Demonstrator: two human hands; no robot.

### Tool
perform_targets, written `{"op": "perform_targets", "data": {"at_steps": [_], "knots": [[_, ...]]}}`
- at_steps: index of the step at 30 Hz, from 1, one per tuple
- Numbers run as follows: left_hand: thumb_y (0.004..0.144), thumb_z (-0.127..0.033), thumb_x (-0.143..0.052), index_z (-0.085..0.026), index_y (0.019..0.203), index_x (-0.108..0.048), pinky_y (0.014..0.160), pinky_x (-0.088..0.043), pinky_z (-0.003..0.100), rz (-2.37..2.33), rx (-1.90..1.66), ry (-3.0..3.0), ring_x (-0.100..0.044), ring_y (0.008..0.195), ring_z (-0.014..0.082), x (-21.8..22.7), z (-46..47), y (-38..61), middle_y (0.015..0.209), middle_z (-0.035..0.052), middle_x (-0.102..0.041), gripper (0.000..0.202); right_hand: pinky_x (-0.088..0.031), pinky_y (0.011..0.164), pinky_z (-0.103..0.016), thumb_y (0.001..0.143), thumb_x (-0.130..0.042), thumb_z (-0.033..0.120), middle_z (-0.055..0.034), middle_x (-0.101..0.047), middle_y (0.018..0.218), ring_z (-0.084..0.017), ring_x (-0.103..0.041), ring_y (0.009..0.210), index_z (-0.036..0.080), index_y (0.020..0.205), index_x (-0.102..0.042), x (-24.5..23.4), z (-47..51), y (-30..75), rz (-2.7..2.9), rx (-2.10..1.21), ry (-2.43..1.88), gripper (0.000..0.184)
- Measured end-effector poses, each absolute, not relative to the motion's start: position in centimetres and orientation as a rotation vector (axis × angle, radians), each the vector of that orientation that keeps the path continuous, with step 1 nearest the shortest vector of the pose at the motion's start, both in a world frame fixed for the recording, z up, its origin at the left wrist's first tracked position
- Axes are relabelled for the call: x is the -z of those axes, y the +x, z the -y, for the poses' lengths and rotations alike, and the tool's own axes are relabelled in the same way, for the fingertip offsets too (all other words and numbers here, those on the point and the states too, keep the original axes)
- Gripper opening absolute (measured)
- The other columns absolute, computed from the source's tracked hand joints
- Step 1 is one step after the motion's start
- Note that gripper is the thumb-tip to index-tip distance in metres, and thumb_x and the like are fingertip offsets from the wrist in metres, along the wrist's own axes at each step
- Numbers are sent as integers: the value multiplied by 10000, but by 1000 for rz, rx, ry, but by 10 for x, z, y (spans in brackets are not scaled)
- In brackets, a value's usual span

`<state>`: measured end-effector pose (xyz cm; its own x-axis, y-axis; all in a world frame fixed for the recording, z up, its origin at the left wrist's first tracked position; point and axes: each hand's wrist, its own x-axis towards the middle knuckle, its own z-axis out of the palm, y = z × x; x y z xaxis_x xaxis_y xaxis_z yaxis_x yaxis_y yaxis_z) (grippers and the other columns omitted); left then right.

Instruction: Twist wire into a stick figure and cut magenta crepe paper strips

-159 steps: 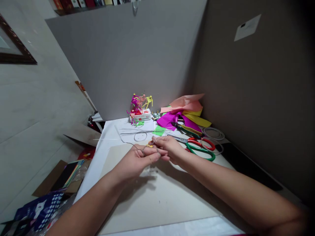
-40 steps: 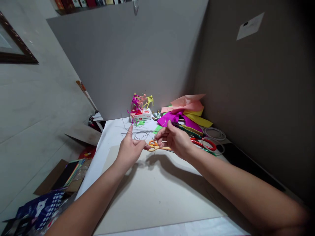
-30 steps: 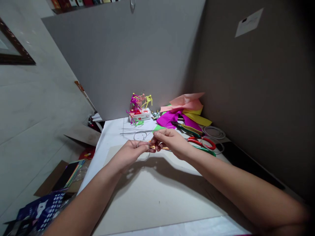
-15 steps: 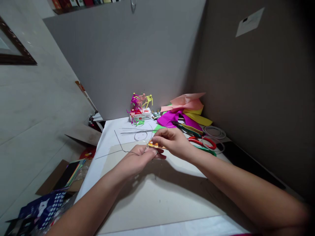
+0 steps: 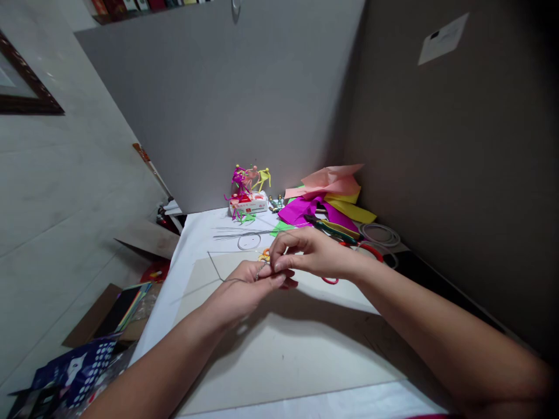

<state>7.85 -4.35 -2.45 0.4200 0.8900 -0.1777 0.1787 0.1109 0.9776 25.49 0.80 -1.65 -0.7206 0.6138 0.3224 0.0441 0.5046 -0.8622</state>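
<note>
A dark-framed picture hangs on the wall at far left, above a dotted blue bag and a carton holding coloured sheets. A brush leans at the partition's edge beside your white-covered table.

Over the grey board, a bent metal wire juts left from your left hand, its twisted stretch showing at the fingers. That hand is closed narrowly on the wire, thumb against fingers. Behind it, slender figures in magenta, pink and yellow crowd a small white-and-red box, with straight wires and a thin wire ring lying nearer you.

Orange handles show just beyond your fingers. Your right hand meets the left at the wire, its thumb and fingertips drawn close together; whether they grip it cannot be told, as the spot is hidden.

Further right lie crumpled pink, magenta and yellow papers, dark-jawed pliers, partly covered red handles, a pale coil and a black mat, below a white sheet on the dark partition.
</note>
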Motion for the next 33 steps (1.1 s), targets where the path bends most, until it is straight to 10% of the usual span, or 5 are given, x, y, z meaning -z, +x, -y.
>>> {"op": "perform_targets", "data": {"at_steps": [9, 18, 26, 33], "knots": [[801, -224, -518, -132, 732, -678, 661, -386, 248, -1180, -697, 1682, -540, 678, 143, 31, 39, 80, 649, -12, -621, 197, -360, 574, -227, 808, -548, 157, -9, -562, 648, -107, -478, 603, 155, 684, -564, 39, -6, 234, 2147, -467, -591, 126], [835, -264, -519, -137, 798, -696, 746, -401, 254, -1176, -808, 1731, -558, 791, 160, 24, 40, 78, 818, 20, -671, 221, -270, 421, -198, 801, -595, 395, 69, -425, 505, -67, -346, 439, 184, 664, -438, 45, -2, 222, 1473, -1523, -619, 296], [848, -274, -503, -198, 979, -727, 899, -388, 350, -1172, -811, 1839, -599, 887, 211, 17, 46, 78, 890, 33, -716, 270, -188, 446, -201, 746, -672, 354, 58, -434, 578, -54, -292, 463, 173, 656, -442, 45, -1, 222, 1221, -1771, -458, 306], [842, -286, -536, -282, 978, -727, 1109, 26, 452, -1177, -858, 1943, -590, 1042, 232, 15, 51, 77, 1019, 14, -710, 235, -309, 520, -221, 768, -640, 334, 20, -516, 720, -52, -322, 479, 170, 639, -456, 42, 12, 219, 1114, -1719, -349, 279]]}}
